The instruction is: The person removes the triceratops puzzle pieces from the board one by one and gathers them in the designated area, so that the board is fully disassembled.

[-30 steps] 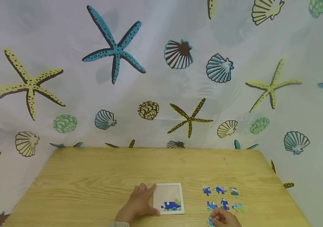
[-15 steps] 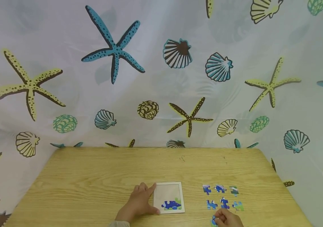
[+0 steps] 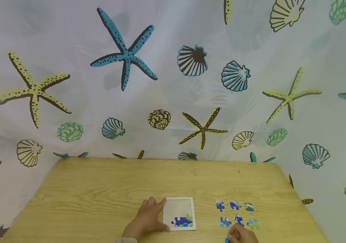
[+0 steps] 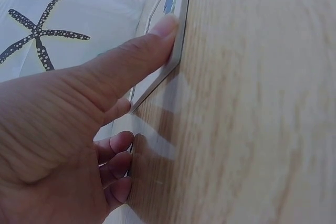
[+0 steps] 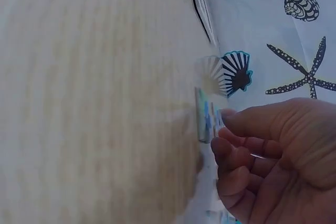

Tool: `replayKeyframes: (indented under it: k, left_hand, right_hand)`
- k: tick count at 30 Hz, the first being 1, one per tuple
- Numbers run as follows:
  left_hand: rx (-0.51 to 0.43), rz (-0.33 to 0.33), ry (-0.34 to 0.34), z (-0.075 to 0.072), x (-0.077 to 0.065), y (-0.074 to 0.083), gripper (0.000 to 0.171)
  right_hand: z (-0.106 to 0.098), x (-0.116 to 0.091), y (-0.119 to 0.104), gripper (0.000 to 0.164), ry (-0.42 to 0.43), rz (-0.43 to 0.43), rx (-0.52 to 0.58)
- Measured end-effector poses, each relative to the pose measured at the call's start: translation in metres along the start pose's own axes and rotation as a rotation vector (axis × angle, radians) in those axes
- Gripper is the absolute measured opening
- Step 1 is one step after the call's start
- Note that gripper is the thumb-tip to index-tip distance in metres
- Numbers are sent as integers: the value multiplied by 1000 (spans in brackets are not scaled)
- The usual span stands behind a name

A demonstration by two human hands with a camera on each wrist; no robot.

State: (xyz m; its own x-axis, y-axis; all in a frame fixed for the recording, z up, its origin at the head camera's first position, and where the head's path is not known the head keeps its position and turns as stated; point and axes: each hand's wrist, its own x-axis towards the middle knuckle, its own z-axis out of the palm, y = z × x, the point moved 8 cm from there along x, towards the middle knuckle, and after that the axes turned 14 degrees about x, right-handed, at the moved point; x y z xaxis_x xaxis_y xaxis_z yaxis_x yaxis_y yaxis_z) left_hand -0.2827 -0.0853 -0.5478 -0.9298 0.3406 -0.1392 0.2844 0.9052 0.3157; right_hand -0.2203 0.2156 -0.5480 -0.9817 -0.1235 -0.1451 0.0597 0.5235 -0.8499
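Note:
In the head view a square white puzzle tray (image 3: 176, 206) lies on the table, with a few joined pieces (image 3: 182, 221) of a blue animal and green in its lower right. My left hand (image 3: 147, 217) holds the tray's left side, index finger at the upper corner and thumb at the lower one. The left wrist view has the thumb (image 4: 142, 51) on the tray's edge (image 4: 181, 40), the other fingers bent below. My right hand (image 3: 243, 234) pinches a blue puzzle piece (image 3: 227, 239) near the front edge; its fingers partly hide it. Thumb and fingertips meet the piece (image 5: 203, 116) in the right wrist view.
Several loose puzzle pieces lie in two rows right of the tray, among them a blue one (image 3: 238, 220) and a green one (image 3: 253, 223). A cloth (image 3: 173, 84) printed with starfish and shells hangs around the back and sides of the wooden table (image 3: 106, 189).
My right hand and the pinched piece have shifted only slightly, and less of the piece shows now. The left hand stays on the tray; the head view has tilted a little.

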Motion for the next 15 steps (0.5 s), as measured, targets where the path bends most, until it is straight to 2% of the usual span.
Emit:
replayKeyframes:
  k: [4,8,11,15]
  left_hand:
    - [-26,-6,4,-2,-2,-3,102]
    - [-11,-10,3,-2,-2,-5,102]
    - [-6,-7,-6,-1,-2,-4,102]
    - [-16,12,-2,-3,-3,0,101]
  right_hand:
    - [8,9,-28,16,-119,-113,9]
    - [32,22,-64,19,-244,-209,40]
    - [53,34,-85,20,-272,-246,44]
    - [81,48,-101,22,-294,-238,67]
